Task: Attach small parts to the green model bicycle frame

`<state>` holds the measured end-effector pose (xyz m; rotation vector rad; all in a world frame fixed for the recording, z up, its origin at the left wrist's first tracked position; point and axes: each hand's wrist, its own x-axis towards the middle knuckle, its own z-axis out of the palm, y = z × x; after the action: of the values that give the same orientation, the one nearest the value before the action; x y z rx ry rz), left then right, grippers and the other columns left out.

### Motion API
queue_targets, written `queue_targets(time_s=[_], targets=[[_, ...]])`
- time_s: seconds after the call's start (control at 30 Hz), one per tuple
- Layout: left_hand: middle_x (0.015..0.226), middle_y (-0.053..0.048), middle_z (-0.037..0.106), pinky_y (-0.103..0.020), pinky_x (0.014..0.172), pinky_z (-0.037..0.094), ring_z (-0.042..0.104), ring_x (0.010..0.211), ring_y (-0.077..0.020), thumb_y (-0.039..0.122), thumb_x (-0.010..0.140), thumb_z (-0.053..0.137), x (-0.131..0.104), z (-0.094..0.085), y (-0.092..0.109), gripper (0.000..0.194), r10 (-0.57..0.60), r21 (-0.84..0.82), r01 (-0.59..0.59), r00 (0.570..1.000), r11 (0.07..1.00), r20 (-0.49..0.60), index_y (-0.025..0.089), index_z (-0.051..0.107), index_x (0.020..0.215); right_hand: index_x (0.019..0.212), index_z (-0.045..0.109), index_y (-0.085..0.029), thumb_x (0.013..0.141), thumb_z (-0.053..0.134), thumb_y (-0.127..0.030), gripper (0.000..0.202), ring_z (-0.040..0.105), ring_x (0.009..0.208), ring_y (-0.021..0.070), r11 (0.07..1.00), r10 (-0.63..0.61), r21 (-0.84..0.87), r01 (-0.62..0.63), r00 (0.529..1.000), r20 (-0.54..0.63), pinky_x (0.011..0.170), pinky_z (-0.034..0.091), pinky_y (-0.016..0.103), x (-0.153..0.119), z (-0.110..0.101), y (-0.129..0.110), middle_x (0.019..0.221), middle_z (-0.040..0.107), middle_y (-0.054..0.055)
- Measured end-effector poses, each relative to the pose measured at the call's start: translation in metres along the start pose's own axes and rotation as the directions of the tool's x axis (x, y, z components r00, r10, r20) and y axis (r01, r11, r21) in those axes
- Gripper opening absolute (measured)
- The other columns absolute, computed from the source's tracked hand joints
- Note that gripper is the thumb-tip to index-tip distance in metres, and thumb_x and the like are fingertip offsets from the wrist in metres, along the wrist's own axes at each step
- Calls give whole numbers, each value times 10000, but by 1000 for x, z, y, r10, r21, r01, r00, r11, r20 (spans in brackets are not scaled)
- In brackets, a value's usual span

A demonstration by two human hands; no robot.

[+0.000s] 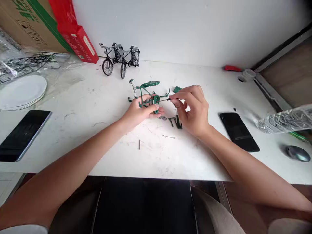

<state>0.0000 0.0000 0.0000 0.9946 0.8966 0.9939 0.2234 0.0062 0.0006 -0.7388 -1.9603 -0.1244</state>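
A small green model bicycle frame (pixel 146 89) stands on the white table (pixel 73 130), with handlebars at its left end. My left hand (pixel 140 112) grips it from below near the crank. My right hand (pixel 192 109) pinches a thin dark screwdriver (pixel 167 99) whose tip meets the frame's crank area. Loose green parts (pixel 175 122) lie just under my right hand, and another green piece (pixel 177 89) lies behind it. A thin pin (pixel 168 136) and a short rod (pixel 139 144) lie nearer to me.
Two finished grey model bicycles (pixel 120 58) stand by the back wall. A phone (pixel 23 133) lies at the left, another phone (pixel 239 131) at the right. White plates (pixel 21 91), a red box (pixel 78 39), a mouse (pixel 297 153) and a plastic bottle (pixel 285 120) surround the work area.
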Motion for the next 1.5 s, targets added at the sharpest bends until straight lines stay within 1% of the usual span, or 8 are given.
queue_targets(time_s=[0.17,0.33,0.47,0.73,0.97,1.07,1.2,1.5], targets=[[981,-86,857,-550,1134,657,872,988,-246,194,951,833,-3,-1,1,332,-16,10,16,1000,1000,-2,152,690,1247,1201,724,-314,1150,596,-216,169,649,986,235,1000,14,-2,-14,1000,20,820,584,421,-2,1,2,1024,683,41],[969,-81,852,-513,1090,681,871,929,-224,159,981,778,-2,-1,0,275,-10,-5,10,1000,1000,-7,142,691,1242,1209,718,-326,1146,587,-197,194,641,976,234,1000,6,-17,-5,1000,27,758,567,394,-3,0,2,1024,674,44],[975,-84,851,-509,1091,681,868,930,-219,166,984,786,-3,-1,1,262,-10,-6,10,1000,1000,-8,138,694,1228,1193,720,-328,1147,579,-185,206,639,969,234,999,-9,-35,10,999,34,707,529,375,-2,1,2,1013,669,44],[959,-82,850,-529,1119,669,868,964,-229,178,988,793,-4,-1,2,209,-23,7,23,1000,1000,-19,141,701,1172,1165,714,-328,1128,567,-107,268,639,971,224,997,-47,-62,49,999,19,796,512,414,-3,2,0,1004,674,33],[990,-89,858,-515,1099,683,870,946,-221,169,989,793,-2,-3,-2,212,-8,14,8,1000,1000,-9,141,706,1180,1148,732,-331,1122,526,-102,310,626,967,231,994,10,-111,3,993,115,797,532,416,-4,-1,0,1001,670,43],[1009,-96,859,-511,1112,678,871,972,-225,179,992,800,-3,-2,-2,226,0,23,0,1000,1000,3,139,709,1195,1135,739,-331,1107,521,-77,336,619,958,229,992,1,-127,14,994,111,781,523,405,-4,-2,0,992,676,39],[998,-92,859,-511,1108,681,873,963,-228,171,986,806,-4,0,0,242,-12,7,12,1000,1000,-16,138,702,1202,1149,742,-337,1101,546,-86,323,612,962,230,993,4,-117,9,993,117,792,526,408,-3,-2,0,1002,675,38],[1008,-126,871,-466,1137,667,882,994,-236,157,1004,786,-3,-2,3,140,-64,-98,65,998,993,16,122,705,1112,1132,766,-296,1094,574,-102,276,641,995,230,992,38,-121,-29,997,73,797,508,397,-2,-2,-2,1005,680,54]])
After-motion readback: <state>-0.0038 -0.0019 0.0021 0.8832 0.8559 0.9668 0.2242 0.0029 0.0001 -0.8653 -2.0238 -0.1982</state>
